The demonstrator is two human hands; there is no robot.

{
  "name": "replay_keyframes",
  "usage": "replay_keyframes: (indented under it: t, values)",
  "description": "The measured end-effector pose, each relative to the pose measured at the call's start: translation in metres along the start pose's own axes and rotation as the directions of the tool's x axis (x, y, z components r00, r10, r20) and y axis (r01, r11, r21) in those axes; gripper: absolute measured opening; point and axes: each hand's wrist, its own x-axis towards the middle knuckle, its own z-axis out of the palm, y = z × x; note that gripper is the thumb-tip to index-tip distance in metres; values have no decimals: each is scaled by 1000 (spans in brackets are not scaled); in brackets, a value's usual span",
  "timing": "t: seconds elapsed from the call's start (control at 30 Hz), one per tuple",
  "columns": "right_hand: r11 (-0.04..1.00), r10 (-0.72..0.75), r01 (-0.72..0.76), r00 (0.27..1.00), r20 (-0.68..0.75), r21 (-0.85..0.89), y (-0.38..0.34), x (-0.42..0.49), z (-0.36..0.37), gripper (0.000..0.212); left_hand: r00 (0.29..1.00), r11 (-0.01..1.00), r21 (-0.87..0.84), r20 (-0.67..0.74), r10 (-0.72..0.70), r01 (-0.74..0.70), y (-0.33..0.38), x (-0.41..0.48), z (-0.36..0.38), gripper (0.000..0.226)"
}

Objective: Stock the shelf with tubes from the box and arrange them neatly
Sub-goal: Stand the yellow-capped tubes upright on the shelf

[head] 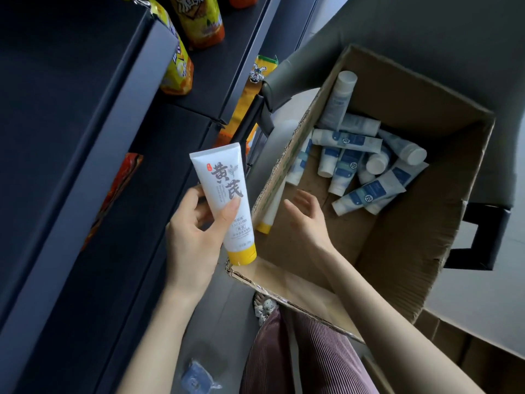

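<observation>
Left of the box (412,237), the dark shelf (93,155) is rising in tiers. Yellow snack packets (177,66) are filling its levels farther from us than the box, while the broad board nearest the box's left wall is showing bare along most of its length. Just outside that left wall, we are gripping a white tube (224,194) in our left hand (190,240). The thumb is pressing on the printed face, the fingers are curling behind it, and the yellow cap (243,254) is pointing down towards the box's near corner. We are judging this to be the carrying step, from box to shelf, with most of the stock yet to go. To do it well we should be turning the tube so it is standing on its flat cap with the label facing outward. We should also be setting it close against one end of the board, so that a straight row can be building from there. Inside the box, a second yellow-capped tube (271,211) is leaning against the left wall. Just to its right, our right hand (308,220) is hovering over the cardboard floor, fingers loose and spread, holding nothing and well apart from the left hand. It is lying handy for that leaning tube. Matching kinds should be going up side by side, so taking it next looks sensible. In the box's far right corner, blue-and-white tubes (366,163) are lying heaped across one another.
</observation>
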Motion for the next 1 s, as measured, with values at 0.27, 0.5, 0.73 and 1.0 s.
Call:
replay_keyframes:
  t: [0.27, 0.5, 0.73, 1.0]
  values:
    - [980, 198, -201, 973, -122, -8, 29, 50, 21, 67, 999, 999, -21, 40, -34, 34, -7, 11, -12, 25]
    - [949, 216, -216, 976, -25, -232, 33, 64, 30, 55, 991, 991, -69, 85, -105, 111, -13, 27, -13, 25]
    - [936, 238, -251, 968, -83, -247, 38, 72, 34, 38, 967, 965, -126, 144, -212, 230, -19, 36, -1, 27]
    - [962, 265, -265, 964, -1, 63, 35, 47, 6, 37, 932, 942, -138, 247, -265, 304, -15, 24, -2, 46]
